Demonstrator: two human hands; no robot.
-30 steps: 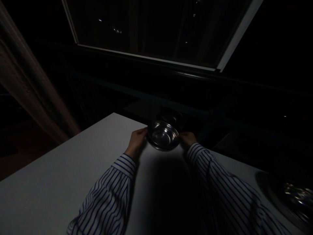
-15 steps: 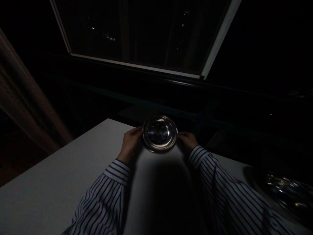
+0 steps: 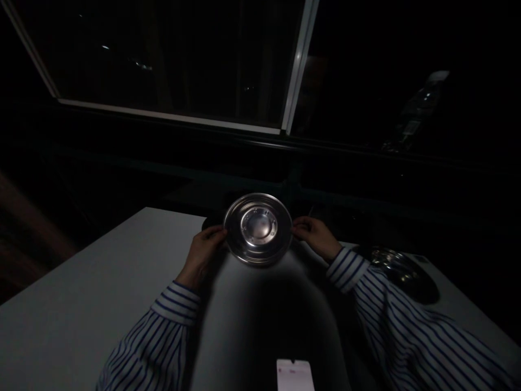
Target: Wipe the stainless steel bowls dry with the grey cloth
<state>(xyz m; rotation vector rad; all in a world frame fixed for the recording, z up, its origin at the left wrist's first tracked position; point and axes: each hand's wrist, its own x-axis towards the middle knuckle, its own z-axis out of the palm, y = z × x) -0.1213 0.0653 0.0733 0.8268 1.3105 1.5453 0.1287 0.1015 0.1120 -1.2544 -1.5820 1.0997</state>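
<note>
A round shiny metal dish (image 3: 280, 239) with a broad rim is held up in front of me, over the far edge of the white table. Its raised-looking centre carries a ring of small marks; whether they are holes or dents I cannot tell. My left hand (image 3: 199, 252) pinches the rim on the left side, thumb and fingers at the edge. On the opposite side my right hand (image 3: 317, 236) grips the rim the same way. Farther right, beyond my right sleeve, a second shiny metal object (image 3: 411, 277), round and dark, lies on the table.
The white table (image 3: 134, 260) extends to the left and toward me, with my dark shadow across its middle. A phone with a lit screen (image 3: 295, 376) shows at the bottom. Behind stand a window frame (image 3: 293, 81) and a clear bottle (image 3: 419, 111). The surroundings are very dark.
The dish has tilted and now shows a wider rim and a smaller central circle. My view has turned to the right, bringing in the bottle, the phone and more of the second metal object.
</note>
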